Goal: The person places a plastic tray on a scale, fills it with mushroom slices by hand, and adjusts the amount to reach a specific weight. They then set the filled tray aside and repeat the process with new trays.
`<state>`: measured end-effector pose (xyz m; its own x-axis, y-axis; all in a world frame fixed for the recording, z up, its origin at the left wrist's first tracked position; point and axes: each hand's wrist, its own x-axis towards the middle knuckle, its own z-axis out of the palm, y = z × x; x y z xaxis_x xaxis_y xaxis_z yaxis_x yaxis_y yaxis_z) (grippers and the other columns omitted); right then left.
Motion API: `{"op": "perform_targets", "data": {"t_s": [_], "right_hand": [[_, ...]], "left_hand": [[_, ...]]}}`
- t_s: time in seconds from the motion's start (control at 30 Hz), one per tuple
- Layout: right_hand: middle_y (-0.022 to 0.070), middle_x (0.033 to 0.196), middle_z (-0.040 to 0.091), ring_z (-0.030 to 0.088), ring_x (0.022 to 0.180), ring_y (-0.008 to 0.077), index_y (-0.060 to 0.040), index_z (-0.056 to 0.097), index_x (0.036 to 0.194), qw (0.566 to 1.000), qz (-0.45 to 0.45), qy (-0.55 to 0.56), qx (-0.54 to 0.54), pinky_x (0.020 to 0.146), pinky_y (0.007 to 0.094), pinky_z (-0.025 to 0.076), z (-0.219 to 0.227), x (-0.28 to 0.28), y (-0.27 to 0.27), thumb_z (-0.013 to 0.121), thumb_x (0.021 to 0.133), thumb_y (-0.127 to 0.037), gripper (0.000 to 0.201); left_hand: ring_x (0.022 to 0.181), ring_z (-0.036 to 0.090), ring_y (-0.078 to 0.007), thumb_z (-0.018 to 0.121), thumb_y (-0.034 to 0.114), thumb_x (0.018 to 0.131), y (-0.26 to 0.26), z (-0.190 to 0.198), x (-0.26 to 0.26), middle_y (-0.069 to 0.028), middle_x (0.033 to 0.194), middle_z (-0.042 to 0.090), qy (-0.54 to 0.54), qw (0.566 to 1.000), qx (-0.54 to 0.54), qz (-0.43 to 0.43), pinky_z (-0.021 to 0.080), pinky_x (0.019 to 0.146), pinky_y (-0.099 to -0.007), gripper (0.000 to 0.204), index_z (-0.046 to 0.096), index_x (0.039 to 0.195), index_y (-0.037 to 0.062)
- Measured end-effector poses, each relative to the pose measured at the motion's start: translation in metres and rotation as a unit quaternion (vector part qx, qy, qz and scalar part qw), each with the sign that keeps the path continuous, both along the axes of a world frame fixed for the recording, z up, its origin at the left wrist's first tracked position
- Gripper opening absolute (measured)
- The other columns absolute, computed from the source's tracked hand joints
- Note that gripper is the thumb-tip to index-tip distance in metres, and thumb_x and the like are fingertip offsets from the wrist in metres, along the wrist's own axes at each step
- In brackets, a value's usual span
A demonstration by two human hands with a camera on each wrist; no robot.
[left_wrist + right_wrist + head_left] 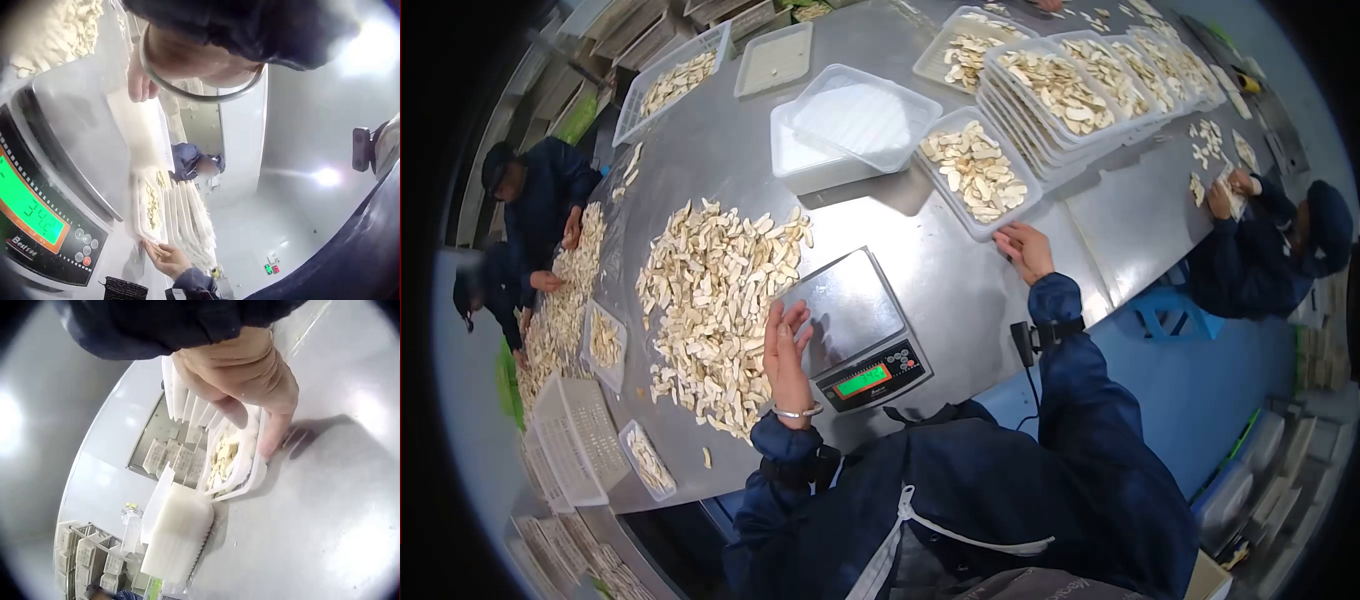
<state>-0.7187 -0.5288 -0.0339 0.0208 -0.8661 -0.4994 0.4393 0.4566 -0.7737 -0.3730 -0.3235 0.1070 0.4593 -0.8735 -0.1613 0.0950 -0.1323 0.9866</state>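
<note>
My left hand (788, 355) is over the left side of a digital scale (855, 305), fingers extended and holding nothing. The scale's bare metal plate faces up and its green display (28, 209) is lit. To the right, my right hand (1027, 250) touches the near end of a white plastic tray (950, 203) with its fingertips. In the right wrist view, the fingers (272, 434) reach down along the tray's outer side, with the thumb close to the rim. Pale, brown-edged slices (975, 170), like sliced mushroom, fill that tray.
A big heap of slices (715, 310) covers the steel table (960, 310) left of the scale. Stacked empty trays (830, 180) stand behind it. Filled tray stacks (1050, 150) adjoin the touched tray. Other people work at the left and right, one in a dark cap (1325, 225).
</note>
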Motion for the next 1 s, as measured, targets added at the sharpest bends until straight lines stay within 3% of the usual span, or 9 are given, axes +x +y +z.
{"op": "perform_targets", "data": {"t_s": [0.17, 0.23, 0.33, 0.37, 0.6, 0.73, 0.83, 0.93, 1.0], "right_hand": [[0.0116, 0.087, 0.066, 0.064, 0.074, 0.0172, 0.0010, 0.058, 0.111, 0.873, -0.010, 0.444, -0.203, 0.068, 0.0292, 0.051, 0.039, 0.000, -0.002, 0.055, 0.085, -0.007, 0.027], [0.0114, 0.082, 0.065, 0.062, 0.070, 0.0172, -0.0003, 0.059, 0.110, 0.859, 0.014, 0.382, -0.342, 0.065, 0.0295, 0.050, 0.066, 0.039, -0.024, 0.055, 0.084, -0.006, 0.027], [0.0121, 0.075, 0.063, 0.063, 0.064, 0.0186, 0.0044, 0.053, 0.110, 0.853, 0.149, 0.396, -0.307, 0.059, 0.0291, 0.048, 0.092, 0.108, -0.067, 0.061, 0.083, -0.025, 0.040], [0.0140, 0.072, 0.062, 0.062, 0.056, 0.0193, 0.0095, 0.049, 0.108, 0.903, 0.170, 0.325, -0.224, 0.052, 0.0298, 0.049, 0.111, 0.129, -0.073, 0.062, 0.084, -0.028, 0.046], [0.0116, 0.064, 0.060, 0.061, 0.051, 0.0196, 0.0103, 0.053, 0.097, 0.915, 0.108, 0.354, -0.162, 0.047, 0.0301, 0.049, 0.059, 0.172, -0.124, 0.068, 0.078, -0.019, 0.039], [0.0078, 0.064, 0.061, 0.060, 0.055, 0.0167, 0.0038, 0.062, 0.083, 0.865, 0.113, 0.400, -0.281, 0.053, 0.0299, 0.048, 0.051, 0.150, -0.135, 0.069, 0.076, -0.014, 0.020], [0.0100, 0.067, 0.064, 0.058, 0.059, 0.0170, 0.0011, 0.066, 0.083, 0.840, 0.221, 0.365, -0.334, 0.059, 0.0311, 0.048, 0.109, 0.146, -0.105, 0.068, 0.077, -0.014, 0.017], [0.0096, 0.074, 0.066, 0.060, 0.067, 0.0149, 0.0024, 0.065, 0.095, 0.691, 0.355, 0.438, -0.452, 0.064, 0.0288, 0.048, 0.137, 0.186, -0.074, 0.065, 0.081, -0.017, 0.024], [0.0140, 0.080, 0.067, 0.063, 0.077, 0.0262, 0.0004, 0.066, 0.097, 0.650, 0.439, 0.393, -0.480, 0.073, 0.0342, 0.049, 0.130, 0.217, -0.061, 0.063, 0.083, -0.020, 0.025]], "left_hand": [[0.119, 0.051, -0.0247, 0.039, 0.037, 0.100, 0.002, -0.004, 0.000, -0.0172, 0.128, 0.053, 0.005, 1.000, 0.009, 0.023, 0.040, 0.099, -0.0367, 0.056, 0.034, 0.140, -0.0012], [0.118, 0.051, -0.0235, 0.039, 0.034, 0.100, 0.007, -0.004, 0.001, -0.0164, 0.126, 0.054, 0.007, 0.999, 0.015, 0.028, 0.040, 0.099, -0.0359, 0.053, 0.035, 0.140, -0.0006], [0.116, 0.052, -0.0214, 0.039, 0.031, 0.101, 0.009, -0.003, -0.001, -0.0152, 0.122, 0.056, 0.013, 0.999, 0.007, 0.046, 0.041, 0.098, -0.0346, 0.049, 0.037, 0.139, 0.0001], [0.116, 0.053, -0.0220, 0.039, 0.033, 0.101, 0.011, 0.001, -0.002, -0.0155, 0.121, 0.057, 0.008, 0.998, 0.005, 0.057, 0.041, 0.098, -0.0354, 0.050, 0.037, 0.138, -0.0005], [0.111, 0.055, -0.0208, 0.039, 0.032, 0.100, 0.042, 0.005, 0.006, -0.0146, 0.117, 0.059, 0.007, 0.992, 0.011, 0.122, 0.043, 0.094, -0.0346, 0.048, 0.039, 0.137, -0.0001], [0.113, 0.053, -0.0199, 0.039, 0.026, 0.101, 0.054, 0.005, 0.023, -0.0138, 0.119, 0.057, -0.018, 0.989, 0.004, 0.150, 0.042, 0.095, -0.0337, 0.045, 0.039, 0.137, -0.0009], [0.119, 0.049, -0.0246, 0.046, 0.017, 0.097, 0.051, 0.008, 0.028, -0.0154, 0.127, 0.052, -0.134, 0.975, -0.031, 0.172, 0.036, 0.102, -0.0361, 0.043, 0.041, 0.134, -0.0028], [0.126, 0.042, -0.0302, 0.055, 0.019, 0.090, 0.044, 0.020, 0.024, -0.0182, 0.131, 0.049, -0.467, 0.878, -0.038, 0.097, 0.032, 0.105, -0.0368, 0.048, 0.044, 0.133, -0.0012], [0.131, 0.036, -0.0356, 0.065, 0.018, 0.080, 0.040, 0.022, 0.017, -0.0163, 0.136, 0.046, -0.477, 0.878, -0.039, -0.031, 0.024, 0.109, -0.0457, 0.054, 0.048, 0.129, 0.0010]]}}
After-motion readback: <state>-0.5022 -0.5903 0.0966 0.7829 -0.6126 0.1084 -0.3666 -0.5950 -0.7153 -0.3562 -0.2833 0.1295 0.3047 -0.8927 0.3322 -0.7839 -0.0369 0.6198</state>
